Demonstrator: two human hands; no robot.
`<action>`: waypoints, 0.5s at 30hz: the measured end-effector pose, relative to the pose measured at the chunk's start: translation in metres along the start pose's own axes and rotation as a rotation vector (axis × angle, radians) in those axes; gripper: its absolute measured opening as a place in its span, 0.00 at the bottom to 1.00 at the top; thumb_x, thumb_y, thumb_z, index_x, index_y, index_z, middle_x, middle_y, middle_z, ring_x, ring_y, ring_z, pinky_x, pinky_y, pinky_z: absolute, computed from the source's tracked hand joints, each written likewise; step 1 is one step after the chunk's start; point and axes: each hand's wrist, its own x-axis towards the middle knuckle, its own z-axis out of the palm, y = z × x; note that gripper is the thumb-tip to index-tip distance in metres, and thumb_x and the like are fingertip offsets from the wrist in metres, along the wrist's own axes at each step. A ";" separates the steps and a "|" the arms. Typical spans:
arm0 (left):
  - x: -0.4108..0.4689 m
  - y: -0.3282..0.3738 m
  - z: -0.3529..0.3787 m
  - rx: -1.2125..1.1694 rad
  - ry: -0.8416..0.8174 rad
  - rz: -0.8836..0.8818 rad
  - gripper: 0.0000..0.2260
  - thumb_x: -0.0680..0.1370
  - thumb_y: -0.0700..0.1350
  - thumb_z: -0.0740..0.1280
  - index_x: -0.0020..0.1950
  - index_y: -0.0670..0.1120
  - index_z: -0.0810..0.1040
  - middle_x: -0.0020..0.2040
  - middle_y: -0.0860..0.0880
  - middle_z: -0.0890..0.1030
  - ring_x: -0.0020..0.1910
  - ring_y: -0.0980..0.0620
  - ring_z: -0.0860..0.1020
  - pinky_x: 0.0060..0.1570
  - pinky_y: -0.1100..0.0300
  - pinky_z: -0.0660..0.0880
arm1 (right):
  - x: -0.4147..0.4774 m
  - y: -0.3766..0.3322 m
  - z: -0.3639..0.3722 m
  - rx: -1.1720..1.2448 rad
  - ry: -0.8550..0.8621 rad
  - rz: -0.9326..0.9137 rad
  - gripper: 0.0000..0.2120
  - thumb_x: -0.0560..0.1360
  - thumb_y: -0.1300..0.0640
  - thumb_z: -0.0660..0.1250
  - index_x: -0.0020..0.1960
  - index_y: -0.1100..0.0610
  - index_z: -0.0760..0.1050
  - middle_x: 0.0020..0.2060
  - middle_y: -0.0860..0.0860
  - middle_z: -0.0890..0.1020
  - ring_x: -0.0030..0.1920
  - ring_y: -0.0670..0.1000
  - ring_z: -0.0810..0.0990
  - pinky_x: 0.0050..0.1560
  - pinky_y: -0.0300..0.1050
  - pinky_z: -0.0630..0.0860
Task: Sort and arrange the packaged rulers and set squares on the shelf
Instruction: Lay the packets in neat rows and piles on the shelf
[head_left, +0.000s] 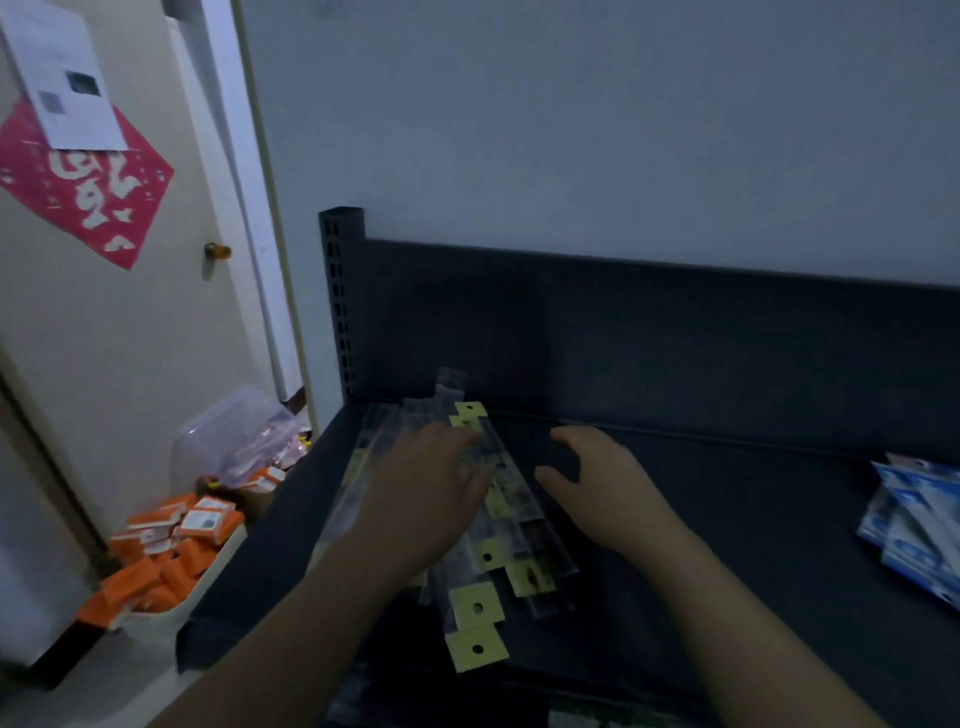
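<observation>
A loose pile of packaged rulers (511, 525) in clear sleeves with yellow hang tabs lies on the left part of the dark shelf (727, 519). My left hand (426, 483) rests flat on top of the pile, fingers spread over the sleeves. My right hand (602, 478) hovers just right of the pile with fingers loosely curved, holding nothing. Blue and white packages (914, 525), possibly set squares, lie at the shelf's right edge.
The shelf's perforated upright (340, 291) and dark back panel stand behind the pile. On the floor to the left sit a white tray of orange boxes (171, 551) and a clear plastic tub (234, 436). A door with a red poster (83, 187) is at far left.
</observation>
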 end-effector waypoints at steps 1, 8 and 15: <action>-0.001 0.008 0.002 -0.015 -0.001 0.031 0.19 0.80 0.54 0.60 0.69 0.51 0.71 0.67 0.53 0.74 0.65 0.52 0.70 0.64 0.58 0.65 | -0.009 0.004 -0.005 -0.026 0.043 -0.002 0.27 0.78 0.48 0.62 0.74 0.55 0.61 0.72 0.49 0.66 0.70 0.48 0.65 0.67 0.35 0.58; -0.009 0.072 0.031 -0.105 -0.004 0.231 0.19 0.79 0.57 0.59 0.69 0.52 0.71 0.64 0.54 0.75 0.63 0.53 0.72 0.62 0.61 0.66 | -0.076 0.052 -0.045 -0.176 0.247 0.075 0.25 0.78 0.49 0.63 0.72 0.55 0.66 0.70 0.48 0.70 0.70 0.46 0.66 0.75 0.45 0.55; -0.021 0.160 0.063 -0.189 -0.059 0.394 0.19 0.78 0.57 0.60 0.65 0.50 0.76 0.60 0.53 0.79 0.58 0.51 0.75 0.59 0.56 0.70 | -0.150 0.109 -0.099 -0.207 0.323 0.250 0.20 0.78 0.51 0.64 0.69 0.52 0.69 0.65 0.47 0.75 0.65 0.48 0.71 0.69 0.49 0.64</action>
